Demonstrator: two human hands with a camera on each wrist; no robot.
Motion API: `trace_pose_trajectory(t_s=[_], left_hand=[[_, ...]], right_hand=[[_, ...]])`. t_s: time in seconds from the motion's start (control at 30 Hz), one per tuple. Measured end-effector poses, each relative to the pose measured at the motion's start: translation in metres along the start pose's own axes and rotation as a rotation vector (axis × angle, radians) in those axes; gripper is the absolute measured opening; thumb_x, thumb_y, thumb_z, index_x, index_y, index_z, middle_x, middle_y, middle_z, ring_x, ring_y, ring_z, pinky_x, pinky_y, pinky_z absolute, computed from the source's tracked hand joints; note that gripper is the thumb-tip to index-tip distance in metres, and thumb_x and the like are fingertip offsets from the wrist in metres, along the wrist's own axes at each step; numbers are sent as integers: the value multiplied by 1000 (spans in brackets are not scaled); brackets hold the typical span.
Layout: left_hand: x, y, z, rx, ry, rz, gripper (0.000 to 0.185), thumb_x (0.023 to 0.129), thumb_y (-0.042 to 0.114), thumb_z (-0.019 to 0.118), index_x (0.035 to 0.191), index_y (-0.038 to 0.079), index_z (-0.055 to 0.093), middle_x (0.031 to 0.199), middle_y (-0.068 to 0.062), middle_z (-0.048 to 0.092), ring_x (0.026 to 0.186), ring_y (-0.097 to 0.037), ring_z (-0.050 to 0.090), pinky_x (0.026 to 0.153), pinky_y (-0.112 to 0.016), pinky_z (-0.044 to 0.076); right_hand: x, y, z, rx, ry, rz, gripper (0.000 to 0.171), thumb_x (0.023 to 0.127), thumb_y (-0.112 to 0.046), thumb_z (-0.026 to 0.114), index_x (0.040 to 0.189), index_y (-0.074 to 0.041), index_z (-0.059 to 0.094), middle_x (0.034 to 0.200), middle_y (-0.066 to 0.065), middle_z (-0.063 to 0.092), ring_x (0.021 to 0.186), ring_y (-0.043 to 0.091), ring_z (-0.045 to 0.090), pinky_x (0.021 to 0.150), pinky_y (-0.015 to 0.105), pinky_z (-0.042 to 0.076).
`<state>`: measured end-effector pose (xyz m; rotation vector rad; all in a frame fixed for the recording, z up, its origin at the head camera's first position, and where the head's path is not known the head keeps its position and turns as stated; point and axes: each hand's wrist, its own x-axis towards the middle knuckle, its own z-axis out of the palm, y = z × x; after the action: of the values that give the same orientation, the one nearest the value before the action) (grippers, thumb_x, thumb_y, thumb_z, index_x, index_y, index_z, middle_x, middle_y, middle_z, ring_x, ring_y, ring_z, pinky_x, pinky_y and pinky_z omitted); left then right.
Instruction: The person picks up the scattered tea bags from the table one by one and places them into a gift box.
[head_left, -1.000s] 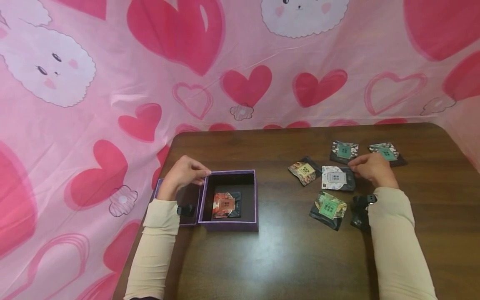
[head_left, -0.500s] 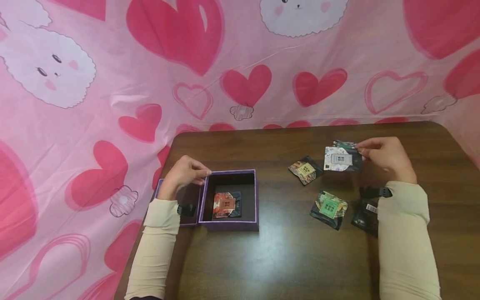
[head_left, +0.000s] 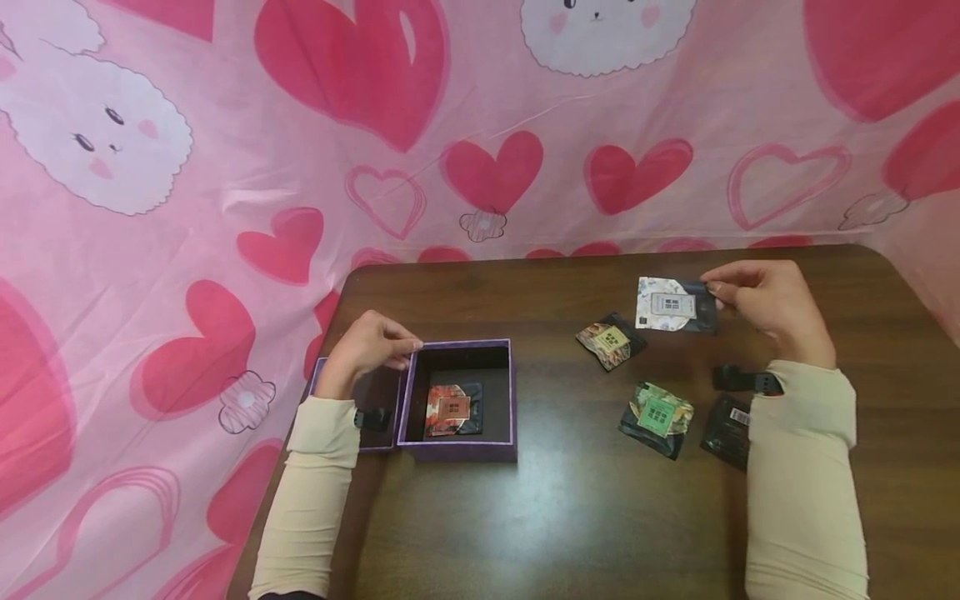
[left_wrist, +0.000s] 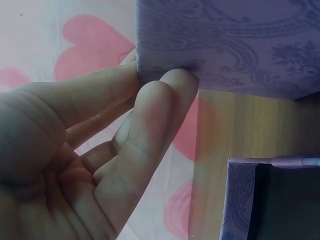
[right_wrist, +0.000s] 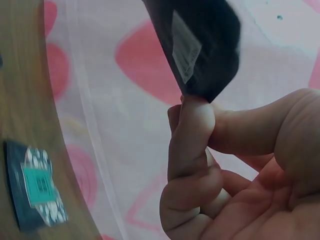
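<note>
My right hand (head_left: 772,300) pinches a small black packet with a white patterned front and grey label (head_left: 670,305) by its right edge, held up over the back of the table. In the right wrist view the dark back of this packet (right_wrist: 207,45) shows a barcode. My left hand (head_left: 372,342) holds the far left corner of a purple box (head_left: 516,400), thumb and fingers at its rim. The patterned wall of the box (left_wrist: 225,45) fills the top of the left wrist view. Flat inside the box lies a red-labelled packet (head_left: 453,408).
A purple lid (head_left: 378,387) lies inside-up left of the box, partly under the left wrist. On the table lie a yellow-labelled packet (head_left: 612,340), a green-labelled packet (head_left: 657,419), a face-down black packet (head_left: 726,429) and a teal-labelled packet (right_wrist: 37,187).
My right hand has lifted the white-fronted packet off the table and moved it toward the back, where it now covers the teal-labelled packets in the head view. The left hand has stayed at the box corner.
</note>
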<state>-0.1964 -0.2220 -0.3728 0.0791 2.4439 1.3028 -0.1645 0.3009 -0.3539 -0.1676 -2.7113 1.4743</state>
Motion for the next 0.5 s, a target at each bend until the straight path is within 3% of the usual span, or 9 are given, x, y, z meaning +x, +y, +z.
trace_pose_trajectory(t_s=[0.1, 0.27, 0.5], left_hand=[[0, 0, 0, 2, -1, 4, 18, 91, 4, 75, 100, -11, 75, 78, -14, 71, 61, -16, 67, 71, -46, 63], [0, 0, 0, 3, 2, 5, 18, 91, 5, 76, 99, -11, 75, 78, -14, 71, 60, -16, 67, 72, -47, 62], [-1, 0, 1, 0, 4, 9, 17, 91, 4, 75, 99, -11, 75, 77, -14, 71, 60, -16, 67, 72, -48, 62]], right_hand=[[-1, -8, 10, -12, -18, -26, 29, 100, -7, 62, 124, 7, 66, 91, -6, 63, 76, 16, 56, 59, 24, 55], [0, -22, 29, 7, -36, -61, 26, 99, -8, 63, 121, 5, 69, 87, -1, 65, 73, 17, 55, 55, 26, 50], [2, -39, 66, 155, -156, -102, 23, 98, -2, 62, 119, 8, 68, 84, 8, 66, 68, 13, 58, 58, 23, 54]])
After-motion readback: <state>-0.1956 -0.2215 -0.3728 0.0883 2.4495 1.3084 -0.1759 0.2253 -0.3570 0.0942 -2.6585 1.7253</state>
